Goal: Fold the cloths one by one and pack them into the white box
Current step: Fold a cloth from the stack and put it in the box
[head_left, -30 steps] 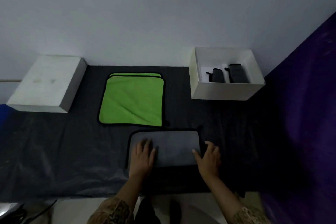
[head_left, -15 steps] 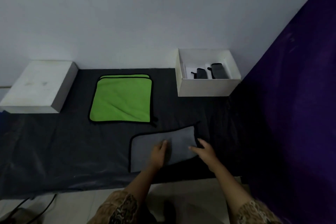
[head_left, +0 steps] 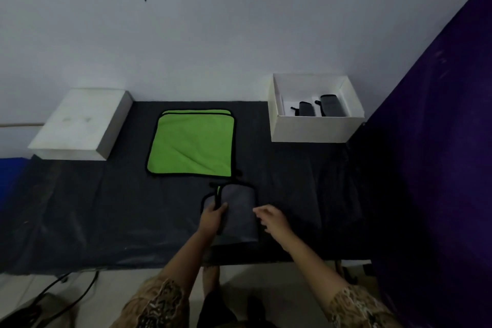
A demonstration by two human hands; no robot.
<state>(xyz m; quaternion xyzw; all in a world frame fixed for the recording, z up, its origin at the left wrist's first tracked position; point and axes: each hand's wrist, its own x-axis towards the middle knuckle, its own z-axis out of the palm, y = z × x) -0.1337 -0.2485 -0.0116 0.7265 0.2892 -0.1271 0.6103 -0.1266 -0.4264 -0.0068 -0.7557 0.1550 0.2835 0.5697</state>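
Left hand (head_left: pixel 213 217) seemingly gripping grey cloth (head_left: pixel 238 210); right hand (head_left: pixel 274 221) beside.

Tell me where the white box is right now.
In the head view, the open white box sits far right on the dark mat, against the wall, right of the green cloths.

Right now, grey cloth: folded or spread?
Folded. The grey cloth lies as a narrow strip, doubled over, its green inner face peeking at the top edge. The left hand grips its black-trimmed edge.
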